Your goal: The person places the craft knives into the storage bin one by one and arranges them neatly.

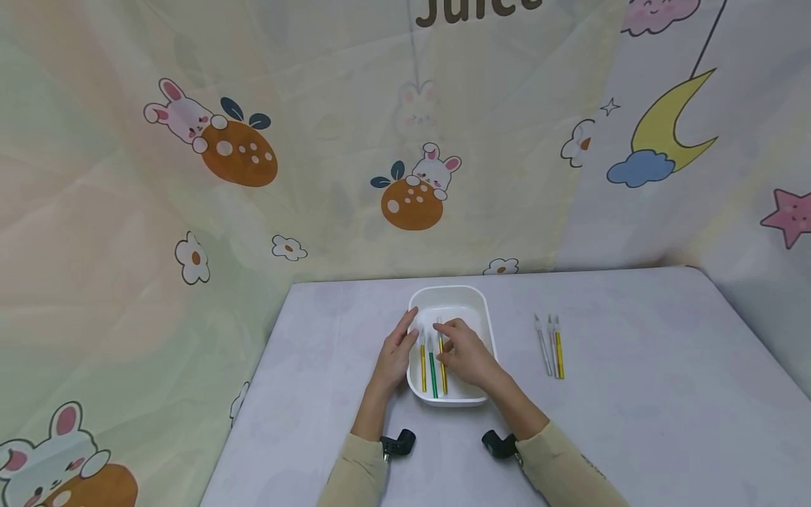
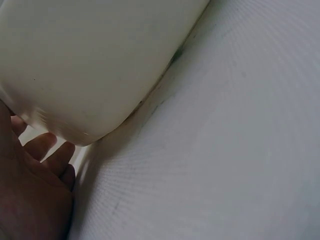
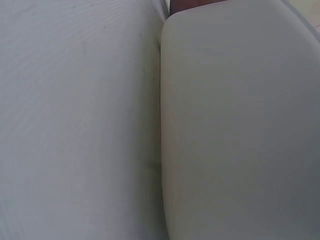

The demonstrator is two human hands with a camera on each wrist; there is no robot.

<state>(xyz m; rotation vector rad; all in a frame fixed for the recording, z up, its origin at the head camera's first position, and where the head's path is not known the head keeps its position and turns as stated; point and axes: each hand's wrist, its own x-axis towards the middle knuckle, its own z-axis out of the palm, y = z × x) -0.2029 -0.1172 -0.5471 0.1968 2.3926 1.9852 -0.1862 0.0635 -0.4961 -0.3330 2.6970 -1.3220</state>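
A white tray (image 1: 465, 299) stands on the table. In it lie a gold craft knife (image 1: 423, 370) at the left, a green craft knife (image 1: 434, 377) beside it, and another gold craft knife (image 1: 444, 380); all are slim, pen-shaped, with pale tips. My right hand (image 1: 469, 355) reaches over the tray and pinches the right-hand gold knife, partly covering it. My left hand (image 1: 394, 355) holds the tray's left side, thumb over the rim. In the left wrist view, its bent fingers (image 2: 60, 157) lie by the tray's outer wall (image 2: 100, 60). The right wrist view shows mostly tray wall (image 3: 240, 120).
Right of the tray, two silver craft knives (image 1: 543, 348) and a gold one (image 1: 560, 355) lie side by side on the pale table (image 1: 659, 394). A printed cloth backdrop (image 1: 329, 127) rises behind the table's far edge. Each wrist wears a black camera (image 1: 500, 445).
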